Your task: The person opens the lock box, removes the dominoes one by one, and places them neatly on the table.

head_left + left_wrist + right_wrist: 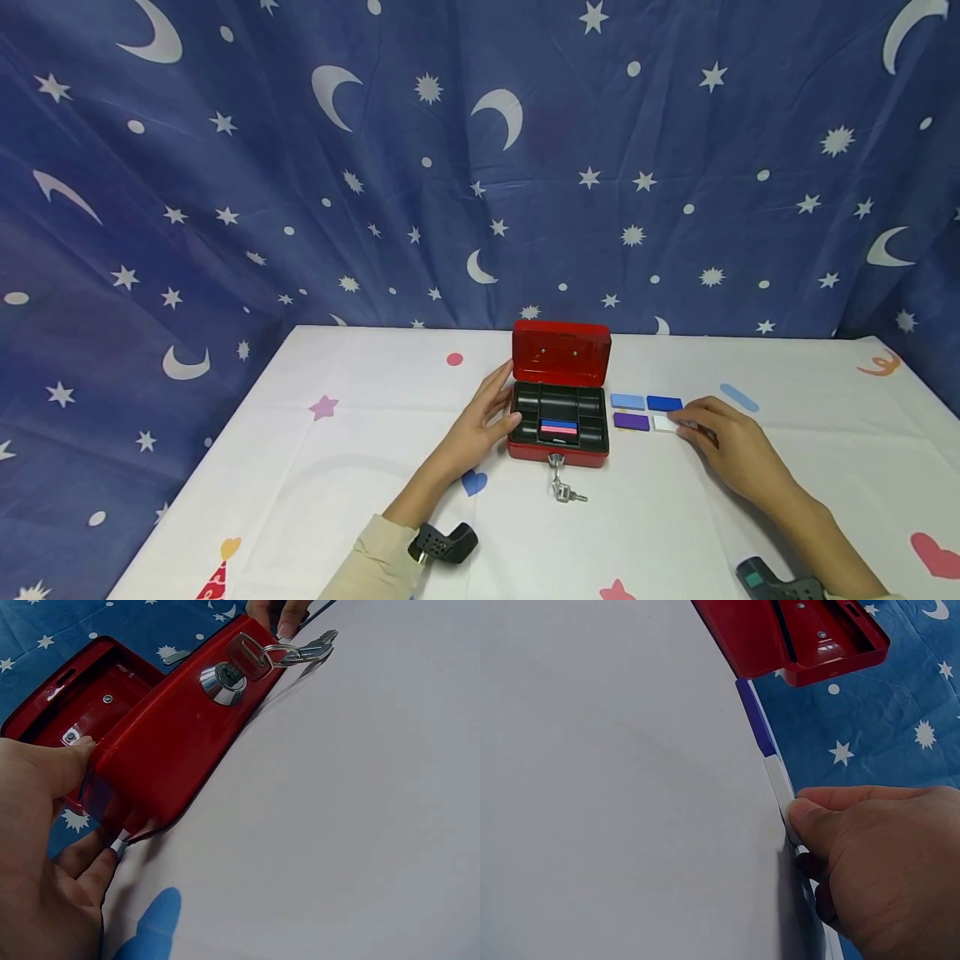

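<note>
A small red cash box (558, 457) with a black compartment tray (558, 396) stands with its lid (561, 354) up. Blue and pink blocks (559, 426) lie in its front middle compartment. My left hand (468, 433) braces the box's left side, thumb at the rim and fingers extended along the wall. With thumb and forefinger, my right hand (731, 442) pinches the right end of a flat white block (779, 784). Beside that block lies a purple one (632, 422); behind them are a light blue block (627, 402) and a dark blue block (664, 403).
Keys on a ring (566, 492) hang from the lock (223, 682) at the box's front and lie over the table. The white tablecloth (315, 500) carries printed shapes. Behind it hangs a blue curtain (450, 167) with moons and stars.
</note>
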Action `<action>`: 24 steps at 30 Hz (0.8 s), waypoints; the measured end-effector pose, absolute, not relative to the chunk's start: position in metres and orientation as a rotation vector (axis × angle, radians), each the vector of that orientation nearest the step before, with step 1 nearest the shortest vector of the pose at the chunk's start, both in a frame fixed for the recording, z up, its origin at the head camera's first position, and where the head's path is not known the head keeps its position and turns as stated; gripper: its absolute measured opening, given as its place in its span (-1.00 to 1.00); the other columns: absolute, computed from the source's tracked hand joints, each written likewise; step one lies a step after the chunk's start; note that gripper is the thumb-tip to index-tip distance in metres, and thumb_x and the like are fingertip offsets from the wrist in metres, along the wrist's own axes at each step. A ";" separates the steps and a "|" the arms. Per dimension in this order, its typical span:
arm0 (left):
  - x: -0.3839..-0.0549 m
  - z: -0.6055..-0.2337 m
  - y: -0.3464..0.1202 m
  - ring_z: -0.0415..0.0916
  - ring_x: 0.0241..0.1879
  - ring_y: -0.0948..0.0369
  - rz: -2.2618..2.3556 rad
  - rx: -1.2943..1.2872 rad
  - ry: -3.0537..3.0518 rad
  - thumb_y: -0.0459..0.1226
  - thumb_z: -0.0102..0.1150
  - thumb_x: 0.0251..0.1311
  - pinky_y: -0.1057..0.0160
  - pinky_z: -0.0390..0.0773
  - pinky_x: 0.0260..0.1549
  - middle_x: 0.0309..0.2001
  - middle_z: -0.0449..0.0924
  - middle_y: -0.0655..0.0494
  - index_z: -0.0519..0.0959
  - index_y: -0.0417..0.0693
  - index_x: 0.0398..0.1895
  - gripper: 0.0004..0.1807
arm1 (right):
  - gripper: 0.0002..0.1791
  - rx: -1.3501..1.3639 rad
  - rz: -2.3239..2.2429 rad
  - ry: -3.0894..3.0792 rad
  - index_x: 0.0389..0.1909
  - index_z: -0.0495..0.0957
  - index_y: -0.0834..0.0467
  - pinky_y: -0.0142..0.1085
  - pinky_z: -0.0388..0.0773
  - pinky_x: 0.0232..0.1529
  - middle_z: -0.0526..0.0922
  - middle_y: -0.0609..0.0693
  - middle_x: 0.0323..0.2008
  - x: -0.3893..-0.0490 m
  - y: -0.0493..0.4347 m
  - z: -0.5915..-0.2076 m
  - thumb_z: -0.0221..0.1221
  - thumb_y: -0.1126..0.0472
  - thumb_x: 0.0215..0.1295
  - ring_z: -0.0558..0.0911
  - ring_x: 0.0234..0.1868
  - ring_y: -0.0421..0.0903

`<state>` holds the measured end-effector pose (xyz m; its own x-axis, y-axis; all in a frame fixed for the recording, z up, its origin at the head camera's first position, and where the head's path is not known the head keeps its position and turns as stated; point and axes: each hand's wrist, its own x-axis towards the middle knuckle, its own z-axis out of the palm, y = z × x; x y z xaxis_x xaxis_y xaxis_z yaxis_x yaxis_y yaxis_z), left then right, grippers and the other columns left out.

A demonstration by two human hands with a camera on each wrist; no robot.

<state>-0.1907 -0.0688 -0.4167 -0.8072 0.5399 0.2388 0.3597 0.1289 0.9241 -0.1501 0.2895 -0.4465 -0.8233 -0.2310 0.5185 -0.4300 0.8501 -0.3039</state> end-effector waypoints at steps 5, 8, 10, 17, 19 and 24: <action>-0.191 -0.417 -0.069 0.10 0.35 -0.13 1.768 0.901 2.239 -0.40 0.05 0.33 -0.04 0.10 0.33 0.49 -0.16 -0.08 -0.09 -0.10 0.52 -0.22 | -0.73 0.492 0.568 -2.562 -0.21 0.70 0.19 -0.14 0.56 -0.39 0.59 0.03 -0.25 -0.150 0.290 -0.446 0.36 0.43 0.02 0.57 -0.32 -0.06; -0.190 -0.417 -0.069 0.09 0.35 -0.15 1.774 0.902 2.237 -0.43 0.05 0.32 -0.06 0.10 0.32 0.49 -0.16 -0.09 -0.08 -0.11 0.52 -0.22 | -0.73 0.493 0.566 -2.565 -0.20 0.69 0.19 -0.14 0.56 -0.40 0.59 0.03 -0.25 -0.150 0.290 -0.446 0.36 0.43 0.02 0.56 -0.32 -0.06; -0.190 -0.418 -0.068 0.09 0.35 -0.16 1.781 0.905 2.233 -0.45 0.04 0.31 -0.07 0.09 0.32 0.49 -0.16 -0.10 -0.08 -0.12 0.52 -0.22 | -0.73 0.491 0.564 -2.567 -0.20 0.69 0.20 -0.15 0.56 -0.40 0.59 0.03 -0.24 -0.150 0.290 -0.446 0.36 0.43 0.02 0.56 -0.32 -0.07; -0.190 -0.417 -0.069 0.09 0.35 -0.16 1.777 0.908 2.232 -0.43 0.04 0.32 -0.07 0.09 0.32 0.49 -0.15 -0.09 -0.09 -0.12 0.52 -0.22 | -0.73 0.486 0.562 -2.580 -0.19 0.69 0.20 -0.17 0.55 -0.42 0.58 0.03 -0.23 -0.149 0.290 -0.446 0.35 0.42 0.04 0.54 -0.33 -0.09; -0.190 -0.417 -0.069 0.08 0.35 -0.16 1.777 0.911 2.229 -0.43 0.04 0.32 -0.07 0.09 0.32 0.49 -0.16 -0.10 -0.09 -0.12 0.52 -0.22 | -0.73 0.481 0.566 -2.585 -0.18 0.69 0.19 -0.16 0.55 -0.41 0.58 0.03 -0.23 -0.149 0.290 -0.446 0.35 0.42 0.04 0.54 -0.33 -0.09; -0.190 -0.417 -0.069 0.08 0.36 -0.16 1.772 0.921 2.223 -0.43 0.03 0.33 -0.06 0.09 0.33 0.49 -0.16 -0.10 -0.10 -0.12 0.52 -0.22 | -0.74 0.470 0.580 -2.598 -0.18 0.69 0.20 -0.14 0.55 -0.39 0.58 0.05 -0.22 -0.148 0.290 -0.446 0.34 0.42 0.06 0.55 -0.31 -0.07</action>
<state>-0.1899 -0.0693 -0.4168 -0.7995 0.5464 0.2494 0.3651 0.1123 0.9242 -0.1482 0.2895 -0.4455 -0.8478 -0.2276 0.4790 -0.4098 0.8545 -0.3192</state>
